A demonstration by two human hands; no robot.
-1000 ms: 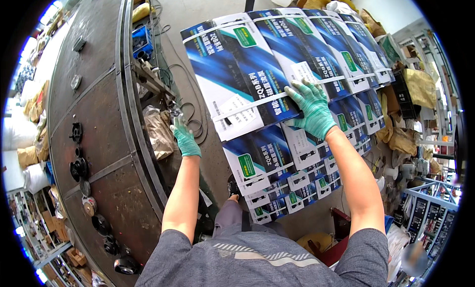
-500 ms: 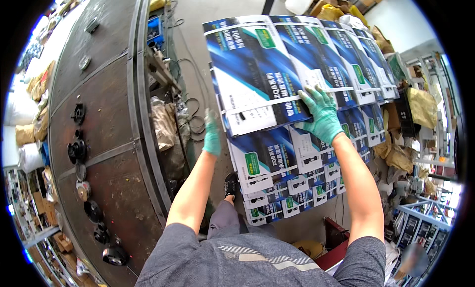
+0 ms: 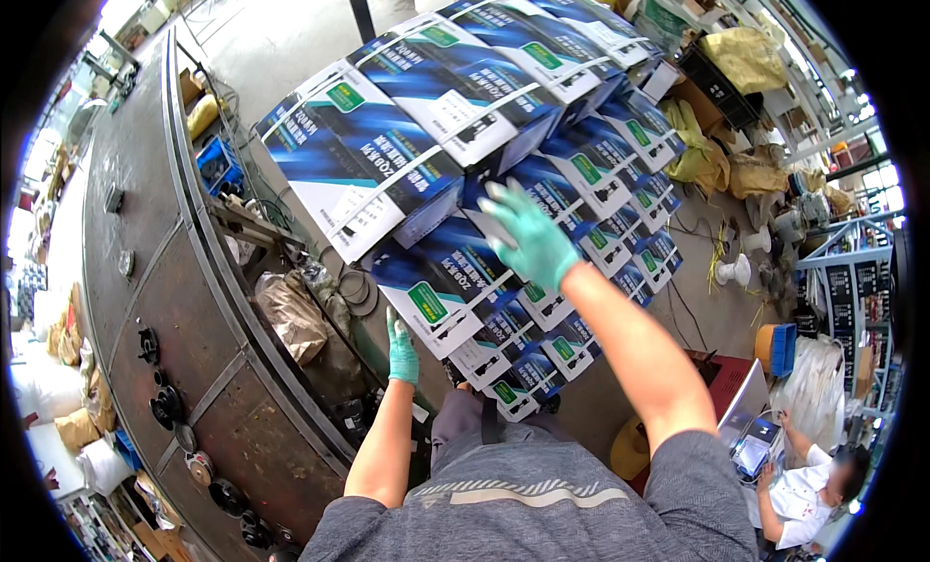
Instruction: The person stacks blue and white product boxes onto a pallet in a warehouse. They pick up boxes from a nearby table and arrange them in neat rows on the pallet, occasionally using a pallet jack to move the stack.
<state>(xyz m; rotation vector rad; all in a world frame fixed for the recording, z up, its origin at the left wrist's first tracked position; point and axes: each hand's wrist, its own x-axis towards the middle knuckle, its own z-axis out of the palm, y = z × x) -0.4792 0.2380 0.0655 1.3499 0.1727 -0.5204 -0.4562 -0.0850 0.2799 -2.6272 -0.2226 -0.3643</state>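
Observation:
A tall stack of blue-and-white cardboard cartons stands before me, the upper ones bound with white straps. My right hand (image 3: 531,237), in a green glove, is raised over the stack's second layer, close to the front of a top carton (image 3: 363,160). Its fingers are spread and slightly blurred, with nothing in them; I cannot tell whether it touches a box. Below it lies a second-layer carton (image 3: 446,276). My left hand (image 3: 402,357), also gloved in green, is held upright with fingers stretched, beside the left side of the lower cartons (image 3: 480,354), holding nothing.
On the left runs a long dark metal workbench (image 3: 145,271) with several black round parts. Crumpled brown sacking (image 3: 291,315) and a blue crate (image 3: 221,165) lie between bench and stack. At the lower right, a co-worker (image 3: 804,494) handles a box near a blue rack (image 3: 848,262).
My view has turned, so the stack sits further left and at a slant. My right hand has come off the top carton; my left hand is lower beside the stack. The co-worker now shows more fully.

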